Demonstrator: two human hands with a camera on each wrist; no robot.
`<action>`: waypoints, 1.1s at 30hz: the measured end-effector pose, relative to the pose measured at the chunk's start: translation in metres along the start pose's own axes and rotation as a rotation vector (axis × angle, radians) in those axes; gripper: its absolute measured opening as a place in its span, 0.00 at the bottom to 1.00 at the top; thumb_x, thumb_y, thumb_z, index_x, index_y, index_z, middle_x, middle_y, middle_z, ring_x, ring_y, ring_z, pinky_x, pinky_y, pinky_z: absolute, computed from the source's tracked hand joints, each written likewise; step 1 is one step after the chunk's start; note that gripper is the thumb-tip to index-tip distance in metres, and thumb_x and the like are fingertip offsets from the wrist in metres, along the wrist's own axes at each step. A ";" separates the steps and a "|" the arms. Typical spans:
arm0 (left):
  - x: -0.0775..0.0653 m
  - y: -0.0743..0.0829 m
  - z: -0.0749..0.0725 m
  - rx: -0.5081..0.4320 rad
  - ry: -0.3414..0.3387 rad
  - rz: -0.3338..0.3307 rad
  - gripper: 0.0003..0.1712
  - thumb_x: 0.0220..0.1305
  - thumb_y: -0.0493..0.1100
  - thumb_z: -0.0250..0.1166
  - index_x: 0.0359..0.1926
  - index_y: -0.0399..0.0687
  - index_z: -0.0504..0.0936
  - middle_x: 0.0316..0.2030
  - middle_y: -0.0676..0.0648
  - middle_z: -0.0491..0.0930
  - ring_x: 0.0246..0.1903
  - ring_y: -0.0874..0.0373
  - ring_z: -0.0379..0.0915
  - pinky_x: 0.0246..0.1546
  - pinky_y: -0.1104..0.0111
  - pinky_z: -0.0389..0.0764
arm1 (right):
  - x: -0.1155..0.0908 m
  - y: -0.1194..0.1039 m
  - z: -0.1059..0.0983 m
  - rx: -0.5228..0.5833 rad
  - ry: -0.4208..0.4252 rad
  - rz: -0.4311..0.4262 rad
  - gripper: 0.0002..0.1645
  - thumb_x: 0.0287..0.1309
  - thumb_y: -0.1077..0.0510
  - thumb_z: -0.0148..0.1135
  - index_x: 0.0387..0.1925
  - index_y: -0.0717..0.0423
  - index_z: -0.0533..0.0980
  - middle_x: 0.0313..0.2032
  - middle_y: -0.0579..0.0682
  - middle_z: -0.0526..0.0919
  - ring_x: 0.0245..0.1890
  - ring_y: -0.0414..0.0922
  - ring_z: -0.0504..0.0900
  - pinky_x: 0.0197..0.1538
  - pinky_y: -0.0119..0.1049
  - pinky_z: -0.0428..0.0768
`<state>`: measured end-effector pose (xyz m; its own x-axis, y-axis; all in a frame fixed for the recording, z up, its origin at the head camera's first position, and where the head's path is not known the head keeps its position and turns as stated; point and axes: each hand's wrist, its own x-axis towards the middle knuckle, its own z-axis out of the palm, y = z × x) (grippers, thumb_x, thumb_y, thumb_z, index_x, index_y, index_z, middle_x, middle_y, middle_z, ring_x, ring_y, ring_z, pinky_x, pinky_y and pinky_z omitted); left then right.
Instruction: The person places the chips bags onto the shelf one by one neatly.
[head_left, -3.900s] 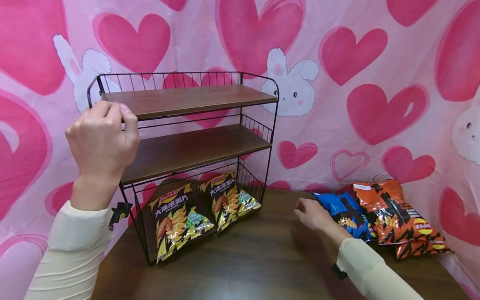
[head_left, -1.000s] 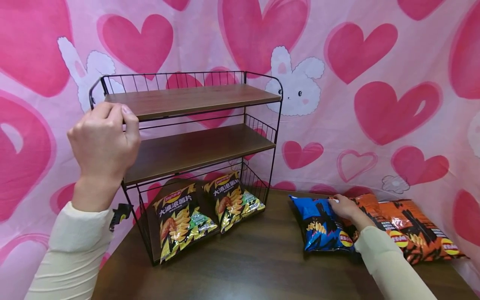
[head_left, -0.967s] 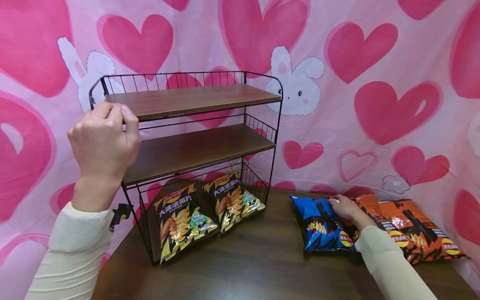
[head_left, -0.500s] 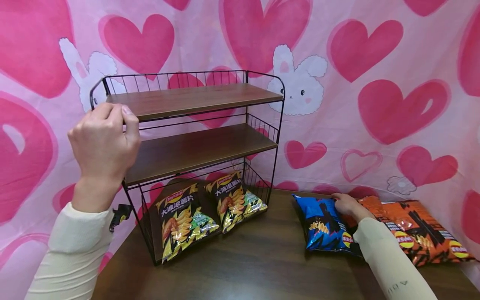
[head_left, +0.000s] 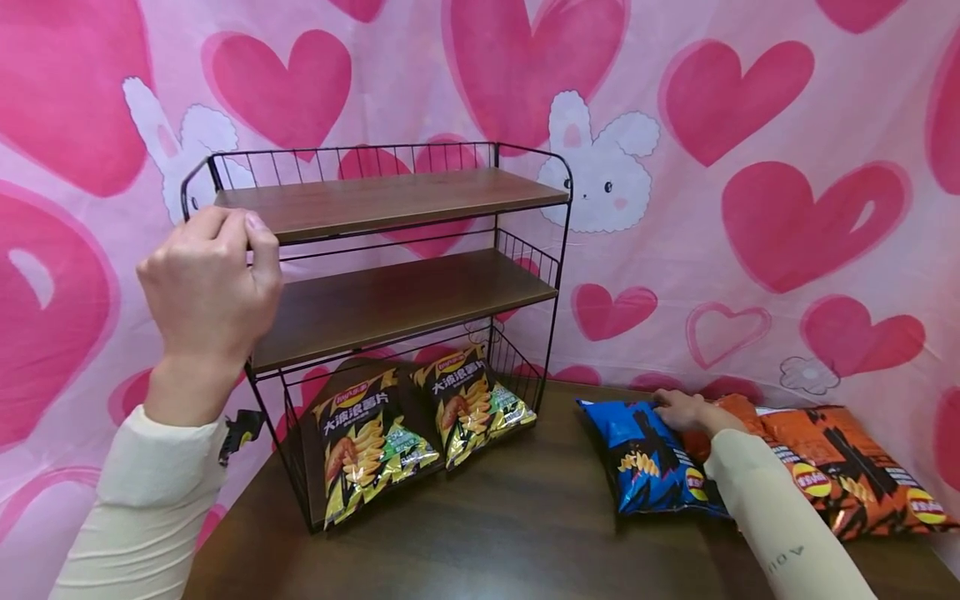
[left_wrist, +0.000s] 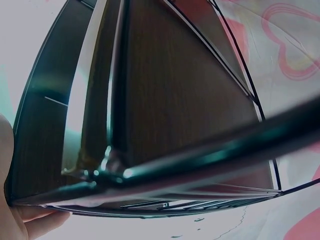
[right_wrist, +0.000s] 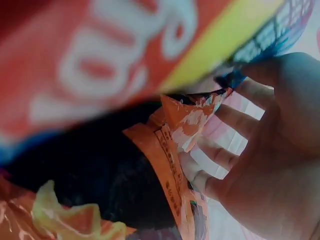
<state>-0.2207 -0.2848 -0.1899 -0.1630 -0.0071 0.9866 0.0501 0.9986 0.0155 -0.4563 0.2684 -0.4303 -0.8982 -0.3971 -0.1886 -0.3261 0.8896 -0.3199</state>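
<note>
1. Covering the background, a heart-printed cloth (head_left: pixel 420 75) hangs just behind the worktop's back edge, so sideways and forward offer more room.
2. The worktop (head_left: pixel 487 525) shows bare wood from the rack across to the blue bag; its front edge is out of view.
3. A three-tier rack (head_left: pixel 397 200) stands toward the worktop's left. Wire rails guard its back and sides, leaving the front as the way in.
4. Two orange bags (head_left: pixel 847 450) overlap toward the worktop's right edge, one partly hidden by the right arm.
5. The blue bag (head_left: pixel 637 433) lies on the worktop's right half, near the back edge and close against the orange ones, with room on its rack side.
6. Two yellow-black bags (head_left: pixel 367 450) lean back in the rack's bottom tier, probably tilted so their printed fronts face out.
7. The left grip (head_left: pixel 206 283) is tightly curled round the rack's upper left frame, likely to steady it.
8. The right grip (head_left: pixel 686 412) seems to pinch the blue bag's back corner between thumb and forefinger; the other fingers spread beside orange wrapping, perhaps to part the bags.
</note>
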 end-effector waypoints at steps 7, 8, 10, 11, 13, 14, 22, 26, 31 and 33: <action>0.001 0.000 -0.001 -0.005 -0.009 0.006 0.31 0.76 0.49 0.45 0.34 0.25 0.84 0.30 0.32 0.81 0.25 0.30 0.75 0.21 0.39 0.70 | -0.002 -0.001 0.004 0.030 0.017 0.014 0.22 0.70 0.56 0.55 0.57 0.68 0.70 0.55 0.75 0.76 0.51 0.72 0.69 0.60 0.73 0.63; 0.000 0.000 -0.001 -0.006 -0.008 0.004 0.31 0.76 0.49 0.45 0.34 0.25 0.84 0.30 0.32 0.81 0.25 0.30 0.75 0.21 0.39 0.69 | -0.003 0.000 0.004 0.041 0.033 0.006 0.20 0.69 0.57 0.56 0.55 0.68 0.71 0.54 0.74 0.77 0.50 0.71 0.71 0.59 0.72 0.65; 0.000 0.000 -0.001 -0.008 -0.007 -0.004 0.31 0.75 0.49 0.45 0.34 0.25 0.84 0.30 0.32 0.81 0.26 0.29 0.75 0.21 0.38 0.69 | -0.004 0.001 0.005 0.064 0.073 -0.015 0.18 0.68 0.60 0.57 0.53 0.69 0.73 0.51 0.72 0.79 0.49 0.68 0.75 0.58 0.68 0.70; 0.000 0.000 -0.001 -0.008 -0.007 -0.007 0.31 0.75 0.49 0.46 0.35 0.25 0.84 0.30 0.32 0.81 0.26 0.29 0.75 0.22 0.38 0.69 | -0.005 0.002 0.005 0.083 0.087 -0.023 0.17 0.67 0.61 0.57 0.52 0.69 0.73 0.49 0.71 0.80 0.47 0.65 0.76 0.57 0.67 0.72; 0.000 0.000 -0.001 -0.007 -0.011 -0.013 0.31 0.75 0.49 0.46 0.35 0.25 0.84 0.31 0.32 0.81 0.26 0.29 0.75 0.22 0.38 0.69 | -0.006 0.004 0.005 0.127 0.108 -0.042 0.15 0.67 0.64 0.56 0.50 0.71 0.75 0.45 0.68 0.81 0.42 0.61 0.79 0.53 0.63 0.78; 0.000 0.000 -0.002 -0.006 -0.013 -0.013 0.31 0.75 0.49 0.46 0.35 0.25 0.84 0.31 0.32 0.81 0.26 0.29 0.75 0.22 0.38 0.69 | -0.006 0.005 0.005 0.152 0.116 -0.048 0.14 0.67 0.65 0.55 0.50 0.71 0.75 0.43 0.66 0.82 0.41 0.58 0.80 0.52 0.60 0.80; 0.000 0.001 -0.003 -0.002 -0.014 0.004 0.32 0.76 0.49 0.45 0.35 0.25 0.84 0.31 0.32 0.81 0.25 0.30 0.75 0.21 0.39 0.69 | -0.006 0.013 0.002 0.328 0.056 -0.093 0.22 0.76 0.57 0.50 0.51 0.76 0.77 0.36 0.57 0.83 0.32 0.47 0.80 0.40 0.39 0.81; 0.000 0.000 -0.003 0.002 -0.009 0.012 0.32 0.76 0.49 0.44 0.35 0.25 0.84 0.31 0.32 0.82 0.26 0.30 0.75 0.21 0.39 0.69 | -0.011 0.010 -0.001 0.411 -0.094 -0.041 0.29 0.75 0.47 0.54 0.55 0.72 0.77 0.32 0.54 0.83 0.33 0.48 0.80 0.45 0.40 0.79; 0.000 0.000 -0.002 0.002 -0.003 0.008 0.32 0.76 0.49 0.45 0.35 0.25 0.84 0.31 0.32 0.82 0.26 0.30 0.75 0.21 0.39 0.69 | -0.015 0.008 0.001 0.486 -0.201 0.009 0.30 0.74 0.44 0.56 0.57 0.68 0.78 0.31 0.54 0.82 0.34 0.48 0.79 0.46 0.42 0.80; 0.000 0.000 -0.002 0.002 -0.004 0.008 0.32 0.76 0.49 0.45 0.35 0.25 0.84 0.31 0.32 0.82 0.26 0.30 0.75 0.21 0.39 0.69 | -0.015 0.009 0.002 0.505 -0.215 -0.004 0.28 0.74 0.45 0.56 0.54 0.67 0.79 0.31 0.54 0.82 0.34 0.48 0.80 0.45 0.41 0.81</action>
<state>-0.2188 -0.2848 -0.1893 -0.1668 0.0013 0.9860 0.0494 0.9988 0.0071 -0.4455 0.2817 -0.4324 -0.7996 -0.4844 -0.3549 -0.1000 0.6901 -0.7167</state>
